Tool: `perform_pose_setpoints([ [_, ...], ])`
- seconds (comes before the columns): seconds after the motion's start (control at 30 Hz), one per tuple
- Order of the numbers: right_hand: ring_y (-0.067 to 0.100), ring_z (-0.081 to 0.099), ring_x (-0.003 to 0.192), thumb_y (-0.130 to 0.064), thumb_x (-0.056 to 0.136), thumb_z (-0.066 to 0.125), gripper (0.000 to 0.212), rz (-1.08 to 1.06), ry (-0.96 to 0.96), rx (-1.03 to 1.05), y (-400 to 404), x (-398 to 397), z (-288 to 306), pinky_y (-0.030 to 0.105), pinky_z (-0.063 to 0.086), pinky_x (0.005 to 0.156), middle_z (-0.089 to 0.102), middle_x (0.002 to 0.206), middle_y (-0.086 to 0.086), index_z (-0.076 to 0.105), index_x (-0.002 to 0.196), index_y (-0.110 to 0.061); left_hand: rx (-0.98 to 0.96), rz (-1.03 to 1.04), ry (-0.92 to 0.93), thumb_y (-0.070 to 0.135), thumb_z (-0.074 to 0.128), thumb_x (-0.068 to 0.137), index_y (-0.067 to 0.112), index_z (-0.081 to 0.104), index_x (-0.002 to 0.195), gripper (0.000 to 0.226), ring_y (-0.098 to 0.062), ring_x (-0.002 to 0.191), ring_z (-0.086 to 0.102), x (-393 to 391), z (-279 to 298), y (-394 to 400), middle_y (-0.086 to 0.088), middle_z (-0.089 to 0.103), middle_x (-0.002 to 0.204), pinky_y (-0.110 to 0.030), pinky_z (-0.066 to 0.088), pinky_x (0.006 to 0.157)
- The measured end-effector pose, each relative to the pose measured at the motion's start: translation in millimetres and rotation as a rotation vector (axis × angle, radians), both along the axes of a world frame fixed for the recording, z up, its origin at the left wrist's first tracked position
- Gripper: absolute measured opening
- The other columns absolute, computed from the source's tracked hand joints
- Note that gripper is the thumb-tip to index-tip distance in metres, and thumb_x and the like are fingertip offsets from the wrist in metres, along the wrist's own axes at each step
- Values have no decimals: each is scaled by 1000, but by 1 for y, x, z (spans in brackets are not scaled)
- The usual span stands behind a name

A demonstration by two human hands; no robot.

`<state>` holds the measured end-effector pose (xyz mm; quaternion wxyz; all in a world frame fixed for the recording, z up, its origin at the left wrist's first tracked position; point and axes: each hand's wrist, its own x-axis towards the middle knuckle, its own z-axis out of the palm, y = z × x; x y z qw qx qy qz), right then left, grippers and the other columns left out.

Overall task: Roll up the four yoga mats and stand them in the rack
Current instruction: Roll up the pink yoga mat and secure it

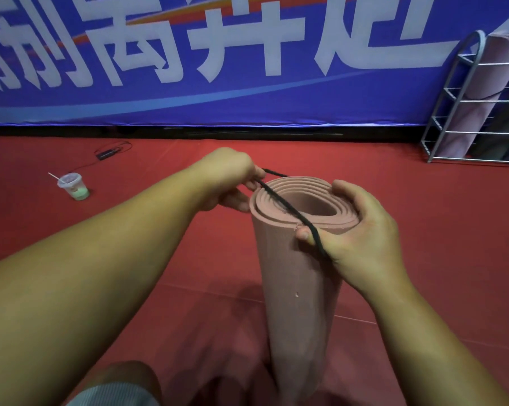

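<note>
A rolled pink yoga mat (297, 288) stands upright on the red floor in front of me, its spiral end facing up. A black elastic band (288, 208) stretches across that top end. My left hand (230, 177) pinches the band at the mat's far left rim. My right hand (356, 230) grips the mat's top right side, with the band caught under its thumb. The metal rack (452, 112) stands at the far right by the wall, with a rolled pink mat (482, 92) leaning in it.
A plastic cup (73, 186) with a straw and green drink sits on the floor at left. A black device with a cable (106, 153) lies near the wall. A blue banner (218, 68) covers the wall. My knee (124, 382) shows at the bottom.
</note>
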<state>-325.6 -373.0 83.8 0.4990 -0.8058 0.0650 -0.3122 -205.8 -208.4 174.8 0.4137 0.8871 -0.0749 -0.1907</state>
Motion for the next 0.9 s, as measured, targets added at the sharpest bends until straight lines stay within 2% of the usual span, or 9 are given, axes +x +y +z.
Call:
perform_pose_setpoints([
  [0.1, -2, 59, 111, -64, 41, 79, 97, 19, -4, -19, -2, 1, 0, 10, 42, 97, 61, 117, -18, 63, 128, -25, 170, -168, -109, -5, 43, 88, 26, 75, 114, 52, -21, 58, 62, 2, -5, 3, -8, 76, 91, -28, 56, 60],
  [0.17, -3, 58, 108, -64, 42, 78, 95, 21, -1, -25, -3, 2, -1, 5, 40, 95, 61, 115, -18, 64, 127, -24, 366, -225, -332, -1, 44, 91, 30, 72, 124, 53, -17, 68, 65, 6, -3, 7, -6, 75, 109, -18, 50, 61],
  [0.3, -2, 59, 110, -55, 43, 88, 92, 15, 27, -12, -8, 4, -1, 6, 40, 96, 64, 119, -14, 64, 127, -26, 683, -230, -586, 13, 46, 89, 55, 69, 114, 54, -23, 110, 62, 12, -14, 43, 12, 65, 130, -32, 50, 79],
  [0.4, 2, 60, 111, -41, 53, 96, 81, 25, 28, -34, -5, 8, -2, 18, 45, 100, 65, 121, -10, 64, 126, -25, 629, -206, -585, 21, 47, 86, 49, 70, 92, 36, -22, 107, 59, 2, -27, 61, 15, 66, 111, -36, 51, 84],
  [0.47, 2, 61, 110, -48, 53, 93, 80, 19, 26, -28, -2, 11, -1, 19, 46, 99, 66, 119, -11, 65, 125, -26, 528, -162, -530, 37, 45, 76, 44, 71, 84, 27, -21, 95, 62, -2, -34, 68, 13, 68, 97, -38, 52, 83],
  [0.53, 2, 62, 109, -62, 49, 84, 83, 20, 30, -17, 2, 13, 0, 19, 47, 98, 67, 118, -11, 65, 124, -29, 324, -104, -420, 50, 44, 70, 35, 72, 74, 32, -23, 81, 68, -4, -39, 76, 4, 72, 83, -41, 55, 78],
  [0.63, 4, 63, 110, -65, 47, 77, 85, 36, 34, -7, 5, 16, -1, 24, 49, 100, 67, 119, -11, 64, 123, -30, 59, -25, -252, 55, 49, 94, 12, 66, 61, 57, -23, 61, 67, -6, -51, 81, -9, 70, 66, -35, 49, 66],
  [0.73, 4, 64, 109, -64, 48, 77, 82, 35, 32, 4, 3, 17, -1, 27, 50, 100, 68, 118, -11, 65, 122, -31, 128, -121, -317, 44, 62, 86, 6, 62, 64, 44, -31, 58, 61, -15, -69, 81, -12, 64, 61, -38, 51, 62],
  [0.9, 4, 65, 108, -63, 47, 79, 81, 53, 33, 34, 1, 18, -1, 31, 51, 101, 69, 117, -11, 66, 121, -31, 325, -185, -369, 36, 52, 66, 23, 55, 68, 14, -23, 68, 60, -36, -108, 77, 0, 61, 67, -39, 54, 66],
])
